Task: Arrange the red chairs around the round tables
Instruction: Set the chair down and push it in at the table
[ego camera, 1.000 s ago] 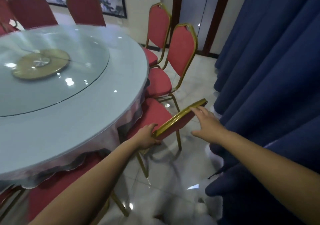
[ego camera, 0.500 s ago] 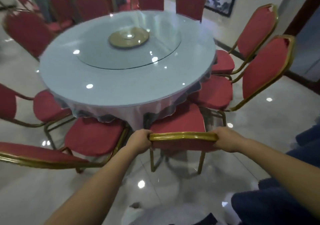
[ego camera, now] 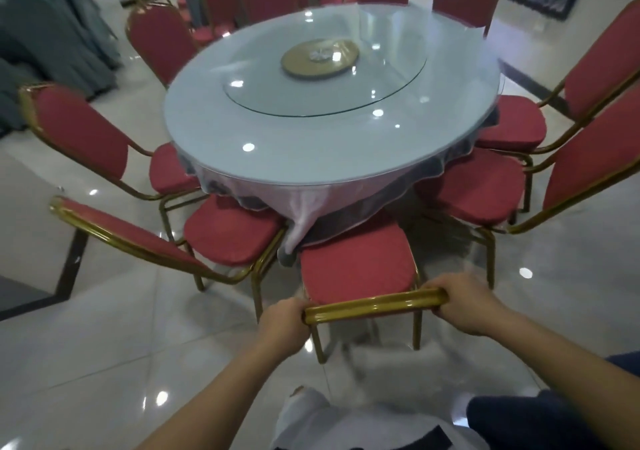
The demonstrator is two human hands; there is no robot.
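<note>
Head view: over the last second the red chair (ego camera: 356, 269) has swung from slantwise to square-on, its seat front under the near edge of the round table (ego camera: 277, 120). The left hand (ego camera: 282, 326) and right hand (ego camera: 464, 306) each wrap their fingers round its gold top rail (ego camera: 374, 303). This place looks nearly set.

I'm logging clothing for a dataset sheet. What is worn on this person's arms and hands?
Nothing visible: the forearms are bare to the frame edge, with no sleeves. The left hand and right hand have no gloves, and no watch, bracelet or ring shows.
</note>
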